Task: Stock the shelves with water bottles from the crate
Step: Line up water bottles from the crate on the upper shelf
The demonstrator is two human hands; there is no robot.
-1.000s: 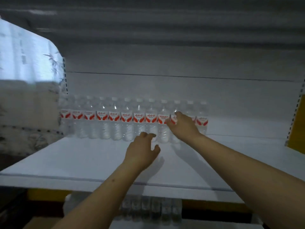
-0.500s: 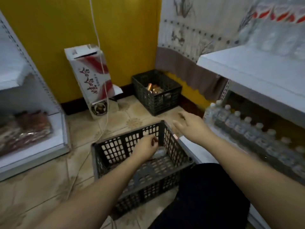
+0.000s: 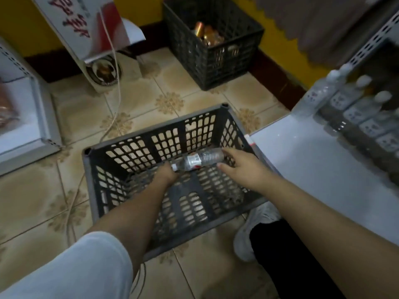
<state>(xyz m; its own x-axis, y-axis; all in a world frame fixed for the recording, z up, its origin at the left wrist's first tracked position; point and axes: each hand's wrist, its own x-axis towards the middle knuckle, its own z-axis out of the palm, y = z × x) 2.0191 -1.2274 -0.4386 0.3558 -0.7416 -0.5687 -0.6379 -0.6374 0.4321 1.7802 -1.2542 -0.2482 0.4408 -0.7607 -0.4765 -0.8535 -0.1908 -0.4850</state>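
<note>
A dark plastic crate (image 3: 90, 169) stands on the tiled floor below me. One clear water bottle (image 3: 200, 159) with a red and white label lies in it, cap to the left. My left hand (image 3: 165, 174) is down in the crate at the cap end, its fingers curled at the bottle's neck. On the other side, my right hand (image 3: 239, 166) is spread open at the bottle's base, thumb and forefinger either side of it. A row of water bottles (image 3: 354, 106) fills the low white shelf (image 3: 302, 160) on the right.
A second dark crate (image 3: 216, 52) with cans stands by the yellow wall. A tilted cardboard box (image 3: 86, 29) and a white cable (image 3: 115, 67) are at the back left. Another white shelf unit (image 3: 26, 117) is at the left. My shoe (image 3: 252, 231) is beside the crate.
My view dropped from the stocked upper shelf to the crate. Both hands came down into it; the left closed on the bottle's neck and the right reached its base.
</note>
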